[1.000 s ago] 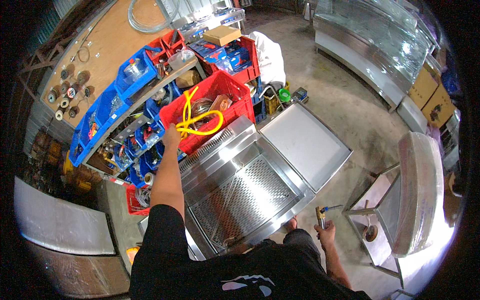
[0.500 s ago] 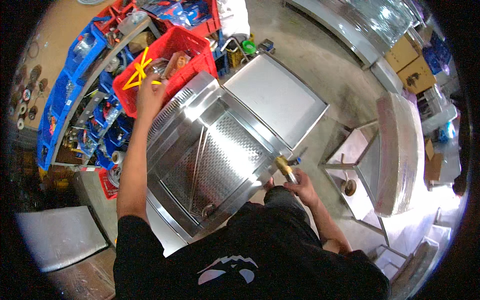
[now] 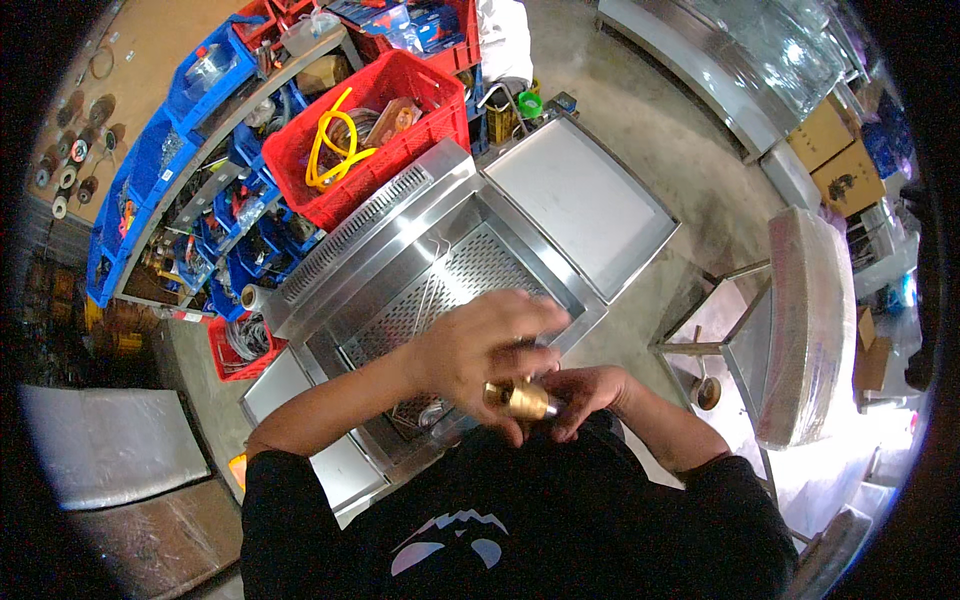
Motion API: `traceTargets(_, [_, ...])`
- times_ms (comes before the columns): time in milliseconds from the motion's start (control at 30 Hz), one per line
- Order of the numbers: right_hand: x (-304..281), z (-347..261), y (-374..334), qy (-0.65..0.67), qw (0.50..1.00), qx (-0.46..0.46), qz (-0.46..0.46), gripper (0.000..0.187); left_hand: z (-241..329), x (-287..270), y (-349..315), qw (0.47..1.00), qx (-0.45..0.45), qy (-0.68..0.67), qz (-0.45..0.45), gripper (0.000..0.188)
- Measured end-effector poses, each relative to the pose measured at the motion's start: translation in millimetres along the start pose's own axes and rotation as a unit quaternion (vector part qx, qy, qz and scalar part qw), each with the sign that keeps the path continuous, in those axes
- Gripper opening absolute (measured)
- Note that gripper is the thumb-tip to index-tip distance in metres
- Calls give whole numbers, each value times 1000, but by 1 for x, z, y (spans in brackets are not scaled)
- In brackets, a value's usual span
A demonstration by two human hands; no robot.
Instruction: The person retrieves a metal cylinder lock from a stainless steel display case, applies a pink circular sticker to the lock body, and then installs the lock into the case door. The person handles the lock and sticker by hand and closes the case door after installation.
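Close to my body, my right hand (image 3: 590,395) grips a brass valve (image 3: 528,402) by its silvery threaded end. My left hand (image 3: 480,345) arches over the valve from the left, thumb on the near side and fingers curled over the top; the fingers are smeared by motion. The valve's blue lever is hidden now. Beneath my hands stands a stainless steel cooking unit (image 3: 430,215) with a perforated plate (image 3: 490,262) inside its well. Two thin metal rods (image 3: 433,280) lie across that plate.
A red crate (image 3: 330,205) holding a yellow hose (image 3: 322,150) rests at the unit's back left. Blue parts bins (image 3: 165,140) line the left. A steel tray (image 3: 580,200) extends off the far right side. A steel frame (image 3: 715,350) and wrapped panel (image 3: 808,330) stand right.
My left hand has come back from the red crate to the valve. My right hand has brought the valve leftward and nearer my body. The yellow hose now lies loose in the crate.
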State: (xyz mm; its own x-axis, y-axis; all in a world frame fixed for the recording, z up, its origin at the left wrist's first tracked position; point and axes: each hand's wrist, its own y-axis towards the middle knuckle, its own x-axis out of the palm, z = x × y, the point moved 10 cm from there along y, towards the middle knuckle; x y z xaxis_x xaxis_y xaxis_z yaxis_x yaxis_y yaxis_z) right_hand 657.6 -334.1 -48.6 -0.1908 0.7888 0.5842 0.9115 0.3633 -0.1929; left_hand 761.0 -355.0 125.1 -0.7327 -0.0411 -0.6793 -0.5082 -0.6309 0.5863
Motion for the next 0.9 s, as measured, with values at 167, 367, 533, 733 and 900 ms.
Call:
traceTargets(167, [38,-7,16,-227,967,-62,-94,54,65,21,-6,986,162,32,-37,24])
traceTargets(367, [39,11,20,-339,941,-4,21,42,62,44,-33,997,41,-6,-71,23])
traceTargets(533, [0,0,3,-378,854,16,356,30,-5,72,-104,873,-461,-153,40,32])
traceTargets(733, [-26,-69,17,-578,667,-148,447,41,-80,66,-157,718,-577,-245,303,33])
traceTargets(900, [-45,-60,34,-540,774,-93,316,47,-77,61,-161,760,-585,-205,196,30])
